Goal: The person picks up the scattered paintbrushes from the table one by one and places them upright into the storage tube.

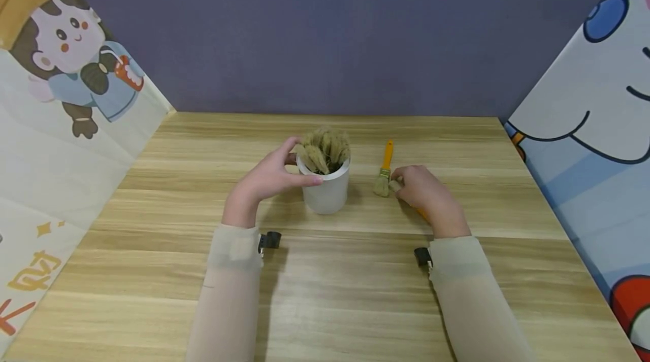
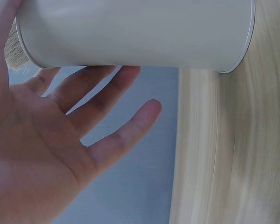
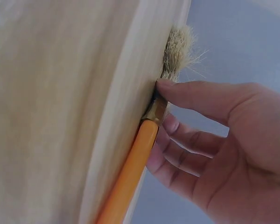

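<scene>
A white cylindrical cup [image 1: 326, 195] stands on the table, packed with brushes whose pale bristles [image 1: 325, 148] point up. My left hand [image 1: 271, 176] holds it near the rim, thumb along the front and fingers round the back. In the left wrist view, fingertips meet the side of the cup [image 2: 135, 32], while the little finger is spread away from it. My right hand [image 1: 421, 190] pinches a paintbrush [image 3: 130, 168] by its metal ferrule, low over the table. That brush has an orange handle, which points back toward me under the hand.
Another orange-handled paintbrush [image 1: 388, 154] lies just left of my right hand, bristles toward me. The wood-grain table [image 1: 345, 294] meets a dark blue-grey back wall [image 1: 330, 35]. Cartoon-printed panels border the left and right sides.
</scene>
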Demonstrator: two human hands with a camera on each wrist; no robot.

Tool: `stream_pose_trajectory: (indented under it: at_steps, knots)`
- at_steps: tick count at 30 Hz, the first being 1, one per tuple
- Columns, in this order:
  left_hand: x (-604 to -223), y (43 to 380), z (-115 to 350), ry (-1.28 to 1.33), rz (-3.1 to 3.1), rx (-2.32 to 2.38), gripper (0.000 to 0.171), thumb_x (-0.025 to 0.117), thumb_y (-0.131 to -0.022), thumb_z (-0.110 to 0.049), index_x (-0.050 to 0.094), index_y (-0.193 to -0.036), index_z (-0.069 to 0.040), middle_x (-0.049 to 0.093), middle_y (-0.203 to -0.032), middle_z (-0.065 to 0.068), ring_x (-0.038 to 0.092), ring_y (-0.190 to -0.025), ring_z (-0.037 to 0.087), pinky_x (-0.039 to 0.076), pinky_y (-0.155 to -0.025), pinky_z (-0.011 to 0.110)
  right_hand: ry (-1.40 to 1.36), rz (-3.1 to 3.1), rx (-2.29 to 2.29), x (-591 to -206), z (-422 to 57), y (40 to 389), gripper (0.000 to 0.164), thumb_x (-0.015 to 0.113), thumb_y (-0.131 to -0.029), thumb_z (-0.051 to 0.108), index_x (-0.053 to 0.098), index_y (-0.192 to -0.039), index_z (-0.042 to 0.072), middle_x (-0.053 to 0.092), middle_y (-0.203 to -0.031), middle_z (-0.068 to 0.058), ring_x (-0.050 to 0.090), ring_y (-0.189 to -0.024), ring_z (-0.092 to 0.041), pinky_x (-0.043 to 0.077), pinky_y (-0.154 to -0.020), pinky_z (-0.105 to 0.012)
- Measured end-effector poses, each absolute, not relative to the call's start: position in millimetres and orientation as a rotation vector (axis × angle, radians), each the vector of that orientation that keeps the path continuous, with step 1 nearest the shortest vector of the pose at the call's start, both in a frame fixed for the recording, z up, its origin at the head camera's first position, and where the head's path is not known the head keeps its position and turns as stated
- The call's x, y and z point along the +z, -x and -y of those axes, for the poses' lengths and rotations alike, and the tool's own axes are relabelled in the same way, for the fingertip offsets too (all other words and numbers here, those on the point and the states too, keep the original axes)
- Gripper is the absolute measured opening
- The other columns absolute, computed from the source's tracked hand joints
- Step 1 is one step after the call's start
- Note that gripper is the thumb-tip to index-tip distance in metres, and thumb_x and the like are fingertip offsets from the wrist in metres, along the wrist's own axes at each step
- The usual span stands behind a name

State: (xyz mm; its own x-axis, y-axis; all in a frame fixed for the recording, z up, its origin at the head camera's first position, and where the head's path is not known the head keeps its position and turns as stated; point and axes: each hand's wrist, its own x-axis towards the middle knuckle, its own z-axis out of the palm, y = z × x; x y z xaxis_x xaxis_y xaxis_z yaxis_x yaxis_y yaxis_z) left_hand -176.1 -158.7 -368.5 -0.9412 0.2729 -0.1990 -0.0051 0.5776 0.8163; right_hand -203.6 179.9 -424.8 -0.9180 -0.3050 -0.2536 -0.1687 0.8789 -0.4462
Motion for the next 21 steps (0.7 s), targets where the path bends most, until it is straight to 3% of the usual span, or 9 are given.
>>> stream_pose_trajectory:
  at_steps: [6, 11, 17, 21]
  knots:
    - [-369.7, 176.7, 158.5, -0.217, -2.508, 1.300, 0.106, 0.092, -0.078, -0.055, 0.032, -0.163, -0.032, 0.045, -0.166, 0.012, 0.041, -0.157, 0.029, 0.041, -0.123, 0.058, 0.361, -2.729, -0.607, -422.8, -180.6, 202.6, 0.041, 0.065, -0.101, 0.008, 0.065, -0.142, 0.003, 0.062, -0.147, -0.028, 0.056, -0.139, -0.044, 0.047, -0.115, -0.063]
    - [-369.7, 177.0, 158.5, -0.227, -2.508, 1.299, 0.106, 0.092, -0.079, -0.054, 0.032, -0.163, -0.031, 0.045, -0.166, 0.013, 0.041, -0.157, 0.029, 0.041, -0.124, 0.059, 0.421, -2.790, -0.633, -411.4, -181.6, 200.5, 0.043, 0.066, -0.099, 0.004, 0.065, -0.142, 0.001, 0.067, -0.136, -0.028, 0.064, -0.123, -0.042, 0.054, -0.105, -0.060]
    - [-369.2, 176.5, 159.4, -0.222, -2.517, 1.299, 0.105, 0.093, -0.079, -0.053, 0.033, -0.162, -0.031, 0.046, -0.165, 0.015, 0.042, -0.156, 0.030, 0.040, -0.123, 0.059, 0.497, -2.951, -0.752, -367.3, -178.3, 188.6, 0.051, 0.063, -0.101, 0.008, 0.057, -0.152, 0.008, 0.060, -0.141, -0.025, 0.066, -0.119, -0.042, 0.059, -0.093, -0.056]
    - [-369.0, 176.7, 159.3, -0.231, -2.519, 1.300, 0.104, 0.093, -0.079, -0.053, 0.034, -0.161, -0.031, 0.046, -0.164, 0.015, 0.043, -0.155, 0.030, 0.041, -0.123, 0.059, 0.678, -3.142, -1.036, -337.4, -173.3, 170.5, 0.045, 0.068, -0.101, 0.007, 0.063, -0.146, 0.008, 0.063, -0.132, -0.021, 0.070, -0.108, -0.037, 0.062, -0.089, -0.051]
